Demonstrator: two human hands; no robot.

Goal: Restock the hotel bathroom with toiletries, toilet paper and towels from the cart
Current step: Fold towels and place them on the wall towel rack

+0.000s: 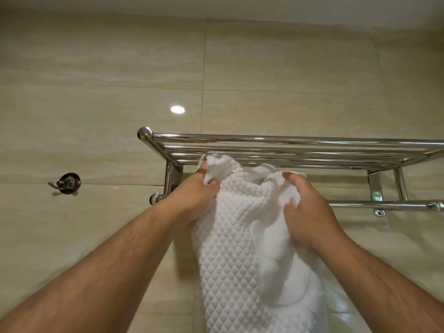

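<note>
A white towel (242, 236) with a quilted diamond weave hangs down in front of me, its top edge bunched just under a chrome wall rack (288, 145). My left hand (194, 198) grips the towel's upper left corner, fingers curled into the cloth. My right hand (307, 207) grips the upper right part of the towel, thumb and fingers pinching folds. The towel's top reaches the front bars of the rack's shelf and hides part of the lower hanging bar (384, 205).
The rack is fixed to a beige tiled wall (96, 104). A dark metal hook (68, 183) sticks out of the wall to the left of the rack. The shelf bars above the towel carry nothing.
</note>
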